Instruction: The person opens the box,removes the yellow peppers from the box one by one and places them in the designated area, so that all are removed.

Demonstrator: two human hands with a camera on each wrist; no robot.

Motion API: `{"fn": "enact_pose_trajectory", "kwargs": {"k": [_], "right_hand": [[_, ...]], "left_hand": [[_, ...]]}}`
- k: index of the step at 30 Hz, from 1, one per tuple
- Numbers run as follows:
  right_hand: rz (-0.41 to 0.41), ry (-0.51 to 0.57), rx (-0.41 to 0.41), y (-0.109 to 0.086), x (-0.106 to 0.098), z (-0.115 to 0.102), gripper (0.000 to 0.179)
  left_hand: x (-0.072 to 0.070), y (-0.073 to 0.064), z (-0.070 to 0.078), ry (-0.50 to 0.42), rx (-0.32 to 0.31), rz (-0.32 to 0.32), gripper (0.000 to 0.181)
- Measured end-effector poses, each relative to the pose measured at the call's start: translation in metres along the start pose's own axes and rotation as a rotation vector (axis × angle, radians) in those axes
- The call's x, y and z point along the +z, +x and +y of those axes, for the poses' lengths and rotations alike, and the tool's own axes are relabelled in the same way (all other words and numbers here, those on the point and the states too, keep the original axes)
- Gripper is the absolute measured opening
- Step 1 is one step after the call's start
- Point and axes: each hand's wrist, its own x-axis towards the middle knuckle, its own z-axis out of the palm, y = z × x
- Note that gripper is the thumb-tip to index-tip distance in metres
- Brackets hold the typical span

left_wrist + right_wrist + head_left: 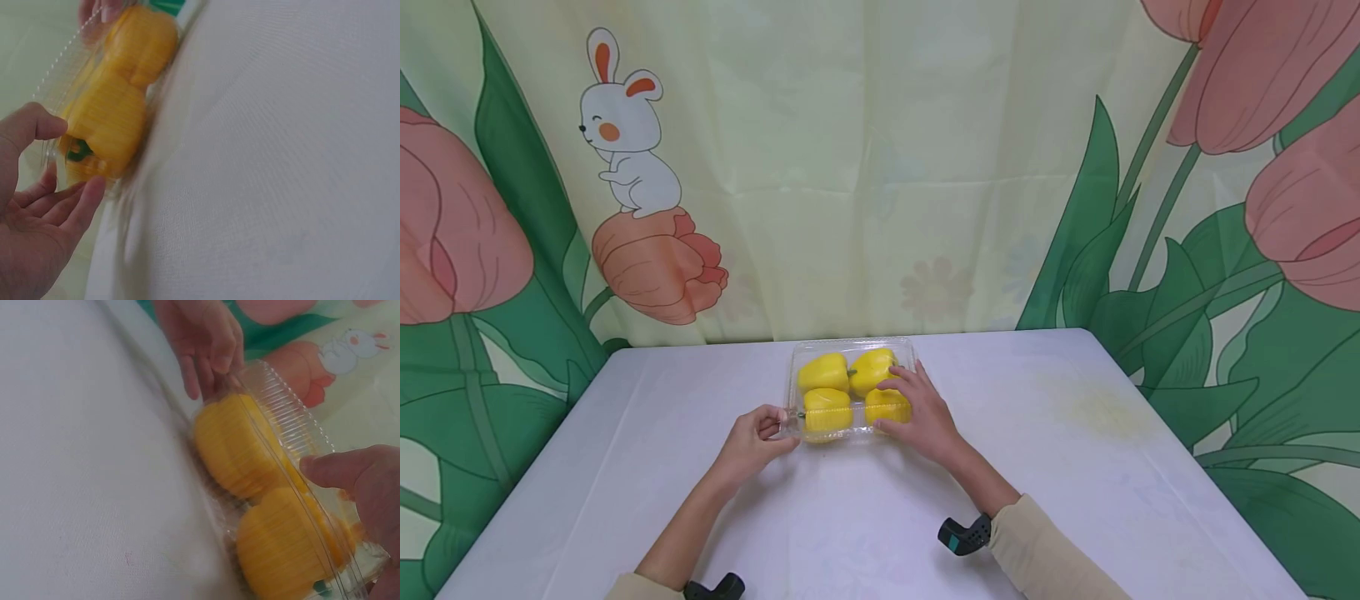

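A clear plastic clamshell box (859,342) lies on the table, with several yellow bell peppers (827,409) inside in two rows. Its ribbed, see-through side shows in the right wrist view, the peppers (239,447) behind it. At the box's front left corner, my left hand (756,439) grips the edge, thumb above and fingers lower down, as the left wrist view shows. On the right side my right hand (928,421) holds the box with spread fingers, its thumb (328,469) against the upper edge. The right fingertips are partly hidden in the right wrist view.
A white cloth covers the table (1045,467). Behind its far edge hangs a curtain (865,167) printed with tulips and a rabbit. A black wrist device (964,535) sits by the right sleeve, another (715,587) by the left.
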Motion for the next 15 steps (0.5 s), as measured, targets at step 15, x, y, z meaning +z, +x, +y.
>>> {"fn": "enact_pose_trajectory", "kwargs": {"k": [15], "right_hand": [[-0.022,0.023,-0.002,0.001,0.0013,-0.0064,0.046]], "left_hand": [[0.0062,-0.0013,0.0007,0.052,0.101,0.044,0.004]]}}
